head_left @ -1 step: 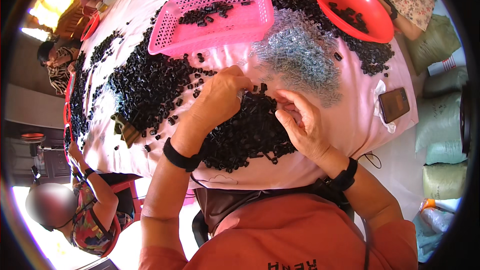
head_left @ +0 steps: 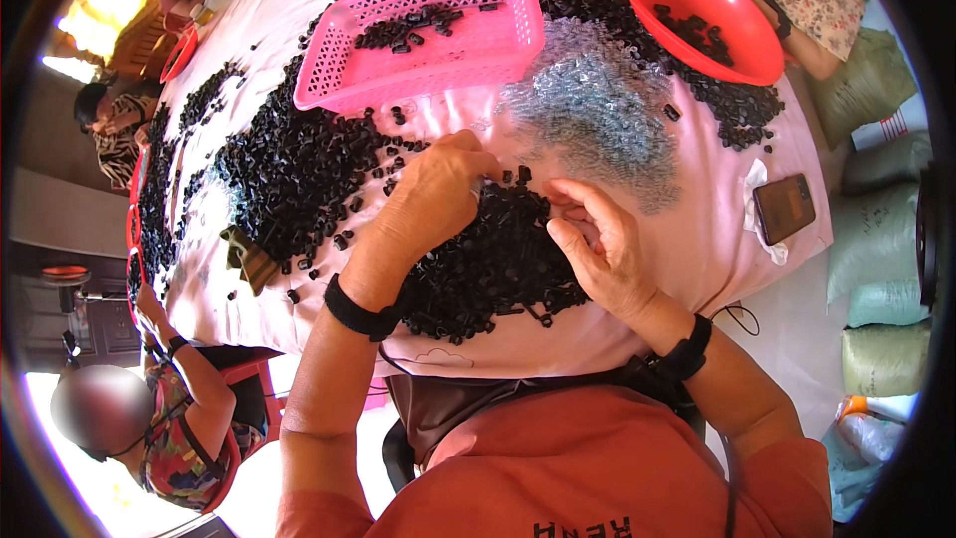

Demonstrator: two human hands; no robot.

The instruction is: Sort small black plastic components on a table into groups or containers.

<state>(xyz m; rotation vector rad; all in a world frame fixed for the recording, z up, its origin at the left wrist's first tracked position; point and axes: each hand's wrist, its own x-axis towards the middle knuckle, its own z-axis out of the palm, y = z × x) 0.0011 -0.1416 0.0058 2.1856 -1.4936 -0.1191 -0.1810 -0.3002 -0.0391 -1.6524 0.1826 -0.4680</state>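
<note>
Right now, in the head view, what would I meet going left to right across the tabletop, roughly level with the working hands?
Striped olive-green fabric piece → person's left hand → person's right hand → dark rectangular phone.

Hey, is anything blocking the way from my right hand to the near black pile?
Nothing visible is: the right hand is right at the right edge of the near pile of small black pieces, with no other object between.

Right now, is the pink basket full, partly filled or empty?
Partly filled: small black pieces lie in the pink basket, but they cover only part of it.
</note>
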